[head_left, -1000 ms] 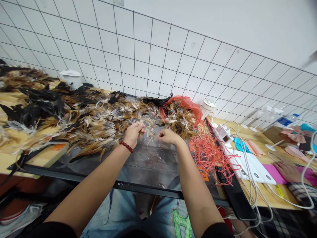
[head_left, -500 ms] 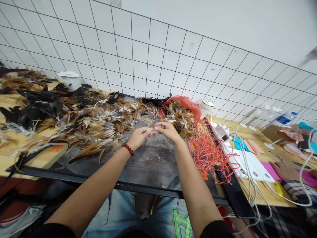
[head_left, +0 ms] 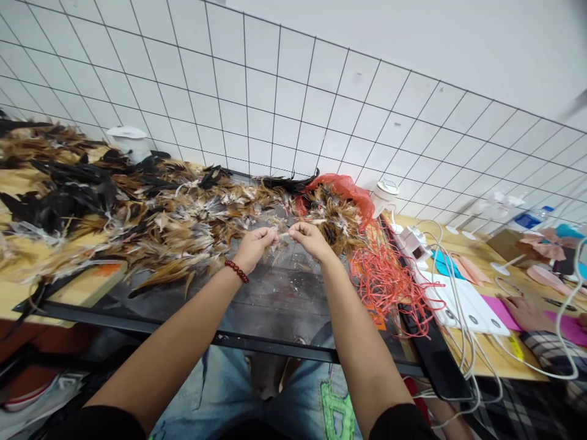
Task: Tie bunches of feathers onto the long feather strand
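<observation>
Both hands meet over the dark glass desk point(head_left: 275, 305), just in front of the feather piles. The left hand point(head_left: 254, 245), a red bead bracelet point(head_left: 237, 271) on its wrist, has its grip clenched on one end of a small pale feather point(head_left: 283, 234). The right hand point(head_left: 310, 238) pinches the other end, so the feather spans the short gap between the two sets of fingertips, held clear of the glass.

From the hands, a wide heap of brown feathers point(head_left: 183, 226) spreads out at nine to ten o'clock, reaching close to the left knuckles. Farther out at nine o'clock lie black feathers point(head_left: 59, 201), and a white cup point(head_left: 128, 140) stands beyond them at ten o'clock. At one o'clock, a red plastic bag point(head_left: 348, 189) holds more brown feathers, very near the right hand. A tangle of red cords point(head_left: 389, 281) lies at four o'clock, beside the right forearm. A wire grid panel point(head_left: 321, 104) stands upright at twelve o'clock, behind everything.

Well apart at three to four o'clock, another person's hand point(head_left: 527, 315) rests on a pink sheet point(head_left: 504, 311), near white cables point(head_left: 458, 293).
</observation>
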`<control>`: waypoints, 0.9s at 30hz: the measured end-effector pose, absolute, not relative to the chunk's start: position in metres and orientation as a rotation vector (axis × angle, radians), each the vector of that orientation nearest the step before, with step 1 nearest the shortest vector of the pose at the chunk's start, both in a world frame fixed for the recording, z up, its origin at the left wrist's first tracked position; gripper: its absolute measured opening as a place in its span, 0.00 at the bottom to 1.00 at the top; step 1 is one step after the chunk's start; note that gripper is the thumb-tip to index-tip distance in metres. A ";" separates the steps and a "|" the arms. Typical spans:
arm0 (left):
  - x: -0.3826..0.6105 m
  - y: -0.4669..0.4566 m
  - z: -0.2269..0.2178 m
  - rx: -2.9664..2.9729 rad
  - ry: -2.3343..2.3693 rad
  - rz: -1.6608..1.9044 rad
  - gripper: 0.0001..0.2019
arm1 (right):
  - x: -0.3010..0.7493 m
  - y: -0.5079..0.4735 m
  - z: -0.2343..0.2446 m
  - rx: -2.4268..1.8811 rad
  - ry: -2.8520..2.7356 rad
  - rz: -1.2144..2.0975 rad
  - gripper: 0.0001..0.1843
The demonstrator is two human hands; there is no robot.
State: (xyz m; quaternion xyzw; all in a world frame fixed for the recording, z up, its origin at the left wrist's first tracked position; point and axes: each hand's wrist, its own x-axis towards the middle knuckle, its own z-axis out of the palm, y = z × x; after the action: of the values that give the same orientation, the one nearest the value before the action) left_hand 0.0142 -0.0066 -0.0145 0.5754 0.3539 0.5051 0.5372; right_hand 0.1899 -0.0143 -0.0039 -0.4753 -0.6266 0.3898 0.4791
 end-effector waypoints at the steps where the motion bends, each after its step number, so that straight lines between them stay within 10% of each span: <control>1: 0.015 -0.006 -0.015 1.360 0.839 1.205 0.16 | 0.190 -0.015 -0.003 -1.180 -1.582 0.887 0.10; 11: 0.017 -0.005 -0.020 1.208 0.866 1.125 0.18 | 0.171 -0.030 0.008 -1.345 -2.127 0.040 0.07; 27: 0.014 -0.005 -0.014 1.064 0.735 1.187 0.12 | 0.177 -0.020 -0.009 -1.402 -1.888 0.103 0.08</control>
State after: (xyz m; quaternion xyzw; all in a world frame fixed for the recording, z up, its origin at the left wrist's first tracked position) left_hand 0.0139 -0.0048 -0.0142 0.4664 0.3220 0.5201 0.6390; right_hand 0.1774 -0.0196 -0.0091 -0.5502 -0.7406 0.0406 0.3837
